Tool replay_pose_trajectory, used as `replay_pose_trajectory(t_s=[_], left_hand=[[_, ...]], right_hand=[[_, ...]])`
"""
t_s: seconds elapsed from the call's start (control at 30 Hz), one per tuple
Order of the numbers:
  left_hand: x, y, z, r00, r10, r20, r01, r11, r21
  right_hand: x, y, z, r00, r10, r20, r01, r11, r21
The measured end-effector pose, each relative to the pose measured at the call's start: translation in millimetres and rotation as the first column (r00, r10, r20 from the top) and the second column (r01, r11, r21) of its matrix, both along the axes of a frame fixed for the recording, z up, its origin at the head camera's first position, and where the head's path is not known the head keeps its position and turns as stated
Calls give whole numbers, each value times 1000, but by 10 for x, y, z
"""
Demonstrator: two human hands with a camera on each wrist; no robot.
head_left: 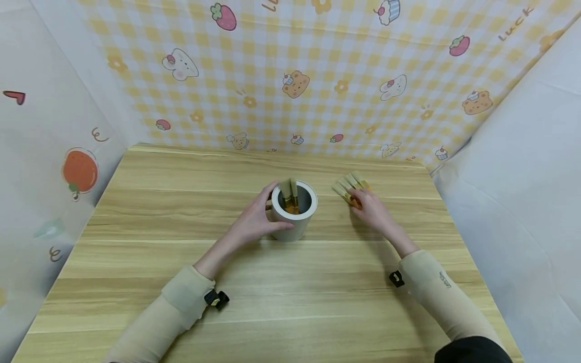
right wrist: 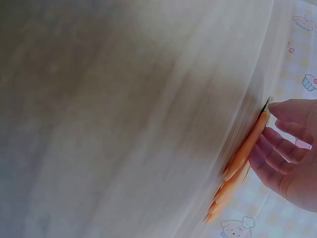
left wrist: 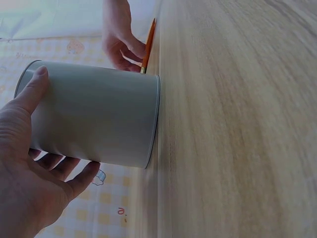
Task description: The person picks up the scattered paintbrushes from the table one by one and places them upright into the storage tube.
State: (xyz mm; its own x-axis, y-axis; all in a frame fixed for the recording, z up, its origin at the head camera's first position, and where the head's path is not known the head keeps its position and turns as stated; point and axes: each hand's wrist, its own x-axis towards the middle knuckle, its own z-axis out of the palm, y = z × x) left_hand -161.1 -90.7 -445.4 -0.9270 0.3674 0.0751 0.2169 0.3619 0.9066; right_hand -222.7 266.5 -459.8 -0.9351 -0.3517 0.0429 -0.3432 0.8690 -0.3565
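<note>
The left hand [head_left: 252,220] wraps the side of a grey pot [head_left: 294,210], thumb on the near wall by the rim and fingers curled round the far side, as the left wrist view shows plainly. The pot stands upright near the middle of the table [head_left: 181,282], and two brushes [head_left: 288,191] already stand inside it, pale ends up.

The right hand [head_left: 373,209] lies just right of the pot, its fingers curled down onto a row of loose brushes [head_left: 349,185] lying flat on the wood. In the right wrist view the fingertips [right wrist: 277,106] pinch the top brush by its orange handle, lifting one end off the pile.

The pot looks rigid, smooth-walled and fairly light, so a grip round its middle should keep it from sliding or tipping. The brushes seem thin, stiff and very light; lying flat and close together they may be fiddly to separate, and the handle, rather than the soft tip, is likely the best place to hold.

Behind the table hangs a yellow checked backdrop [head_left: 317,60] with cartoon animals, and white sheets close both sides.
</note>
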Motion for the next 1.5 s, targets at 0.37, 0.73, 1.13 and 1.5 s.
replay_pose_trajectory(t_s=[0.37, 0.73, 1.13, 1.5], left_hand=[[2, 1, -14, 1000, 8, 8, -8, 1000, 1], [-8, 9, -7, 1000, -5, -4, 5, 1000, 15], [-9, 13, 18, 1000, -7, 3, 7, 1000, 21], [6, 9, 14, 1000, 6, 8, -6, 1000, 1]], right_hand=[[-61, -16, 7, 1000, 1, -4, -1, 997, 72], [-96, -58, 122, 989, -41, 139, 22, 991, 135], [-57, -69, 244, 981, -42, 190, 30, 997, 66], [2, -263, 718, 991, -52, 120, 83, 959, -271]])
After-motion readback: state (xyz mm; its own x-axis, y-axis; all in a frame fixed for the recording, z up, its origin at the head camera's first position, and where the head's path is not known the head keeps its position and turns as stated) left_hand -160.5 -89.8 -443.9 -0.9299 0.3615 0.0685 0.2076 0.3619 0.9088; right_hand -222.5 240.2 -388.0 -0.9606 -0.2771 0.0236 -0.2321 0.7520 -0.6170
